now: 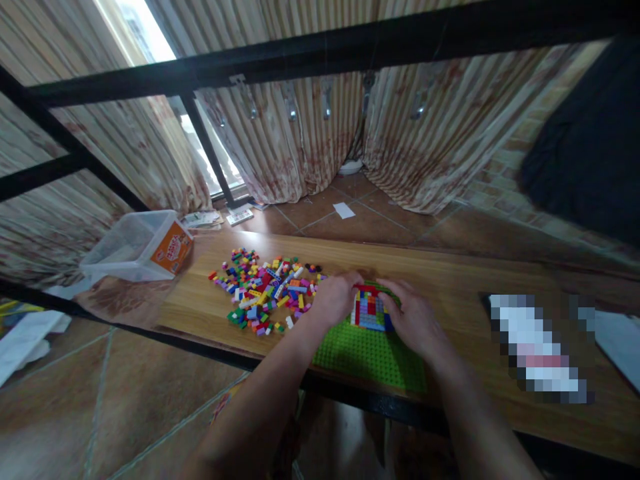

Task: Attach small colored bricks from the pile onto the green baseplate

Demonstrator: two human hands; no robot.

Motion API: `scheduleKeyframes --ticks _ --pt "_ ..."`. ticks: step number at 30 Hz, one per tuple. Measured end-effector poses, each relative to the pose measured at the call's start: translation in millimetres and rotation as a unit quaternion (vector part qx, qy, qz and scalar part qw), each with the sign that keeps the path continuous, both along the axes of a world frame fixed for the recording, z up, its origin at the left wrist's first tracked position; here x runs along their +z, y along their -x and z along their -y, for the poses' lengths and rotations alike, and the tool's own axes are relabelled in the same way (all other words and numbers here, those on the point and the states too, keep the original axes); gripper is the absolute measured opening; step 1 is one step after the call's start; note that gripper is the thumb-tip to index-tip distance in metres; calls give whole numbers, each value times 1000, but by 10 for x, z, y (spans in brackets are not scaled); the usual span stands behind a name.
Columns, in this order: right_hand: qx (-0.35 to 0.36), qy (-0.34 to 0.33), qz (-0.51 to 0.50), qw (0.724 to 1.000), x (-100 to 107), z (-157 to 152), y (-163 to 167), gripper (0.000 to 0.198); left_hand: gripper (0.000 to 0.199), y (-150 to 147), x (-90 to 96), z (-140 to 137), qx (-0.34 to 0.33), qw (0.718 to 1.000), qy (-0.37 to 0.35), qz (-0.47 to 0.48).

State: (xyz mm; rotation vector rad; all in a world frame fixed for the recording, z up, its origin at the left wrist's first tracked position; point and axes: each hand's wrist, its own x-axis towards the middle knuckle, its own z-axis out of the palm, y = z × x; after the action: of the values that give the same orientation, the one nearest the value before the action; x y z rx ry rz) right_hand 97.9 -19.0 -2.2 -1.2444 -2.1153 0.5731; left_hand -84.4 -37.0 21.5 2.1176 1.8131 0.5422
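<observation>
On a green studded baseplate (373,357) lies a low build of coloured toy bricks (369,310), with red, white, blue, lilac and yellow parts. My left hand (343,293) is closed at the build's far left corner, its fingers bent against the bricks; the fingertips are partly hidden. Around the far right side curves my right hand (413,317), thumb near the side and fingers at the back edge, gripping the build. A red row shows between the two hands. To the left of my left hand spreads a loose pile of toy bricks (265,290).
The wooden table (460,287) carries a phone-like pixelated object (537,350) at the right. A clear plastic box (135,250) with an orange label stands off the far left end. Black metal bars (300,63) and striped curtains (320,140) are behind the table.
</observation>
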Motion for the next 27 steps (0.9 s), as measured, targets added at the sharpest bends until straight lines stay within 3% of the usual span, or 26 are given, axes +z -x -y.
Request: scheduleKeyframes --ticks 8,13,27 --pt "4 32 1 999 -61 -112 127 32 23 -6 -37 -35 -7 1000 10 26" --pt "-8 50 -3 999 -55 -133 141 30 28 35 -79 -62 -6 995 15 97" --pt "-13 50 -20 998 -55 -164 135 27 18 77 -323 -180 75 944 38 319"
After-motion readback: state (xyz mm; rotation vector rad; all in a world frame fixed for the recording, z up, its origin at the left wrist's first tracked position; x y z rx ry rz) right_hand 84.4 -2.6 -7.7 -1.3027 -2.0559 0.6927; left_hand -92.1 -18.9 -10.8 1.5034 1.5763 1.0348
